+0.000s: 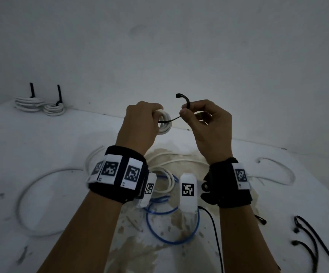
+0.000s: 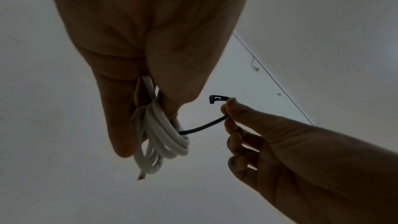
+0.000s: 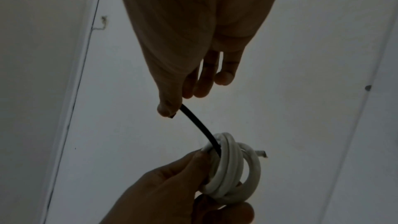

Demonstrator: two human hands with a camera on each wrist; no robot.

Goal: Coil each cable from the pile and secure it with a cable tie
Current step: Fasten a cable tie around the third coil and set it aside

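My left hand (image 1: pixel 140 123) grips a small coil of white cable (image 1: pixel 164 123) held up above the table; the same coil (image 2: pixel 163 135) shows several loops in the left wrist view and sits low in the right wrist view (image 3: pixel 232 173). A black cable tie (image 1: pixel 185 100) runs from inside the coil to my right hand (image 1: pixel 203 123), which pinches it between thumb and forefinger. The tie's strap (image 3: pixel 200 129) passes through the coil's middle, and its head (image 2: pixel 215 99) curls free above my right fingertips (image 2: pixel 229 108).
Two tied white coils (image 1: pixel 29 103) (image 1: pixel 54 109) stand at the far left by the wall. Loose white cable (image 1: pixel 47 174) and a blue cable (image 1: pixel 171 229) lie on the white table (image 1: pixel 278 194) under my wrists. Spare black ties (image 1: pixel 309 239) lie at the front right.
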